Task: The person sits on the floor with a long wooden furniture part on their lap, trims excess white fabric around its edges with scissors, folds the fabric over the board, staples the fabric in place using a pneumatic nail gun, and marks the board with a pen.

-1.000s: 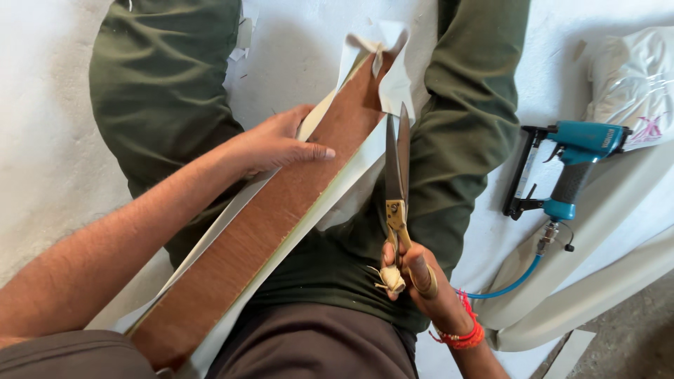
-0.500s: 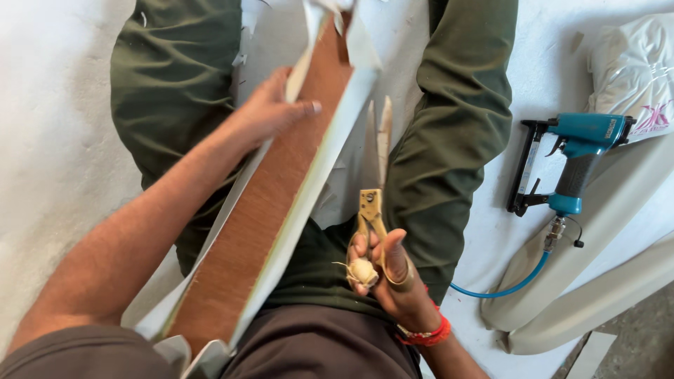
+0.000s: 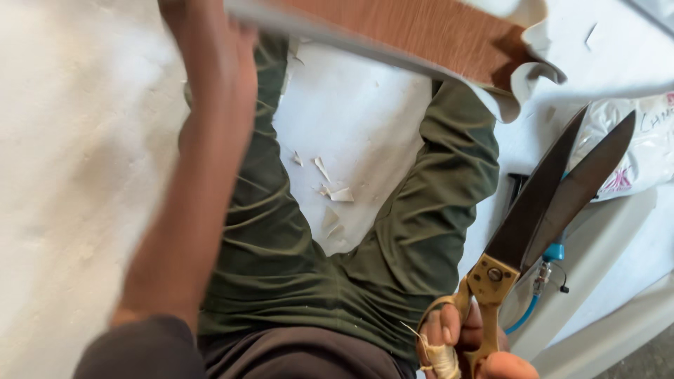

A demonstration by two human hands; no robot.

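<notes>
My left hand (image 3: 214, 42) reaches up to the top of the view and holds a long brown wooden strip (image 3: 428, 31) wrapped in white-grey material, now lying crosswise above my legs. My right hand (image 3: 467, 344), at the bottom right, grips the brass handles of large scissors (image 3: 554, 196). Their dark blades are slightly parted and point up and right, away from the strip. The strip's end shows a cut, curled flap of white material (image 3: 526, 77).
I sit with legs in green trousers (image 3: 428, 231) spread on a white floor covering (image 3: 351, 119). Small white offcuts (image 3: 330, 186) lie between my legs. A blue hose (image 3: 526, 316), a partly hidden tool and a white plastic bag (image 3: 639, 161) lie to the right.
The strip has swung from lengthwise along my lap to crosswise at the top of view. The scissors came away from it and moved right, blades now parted. The view tilted closer.
</notes>
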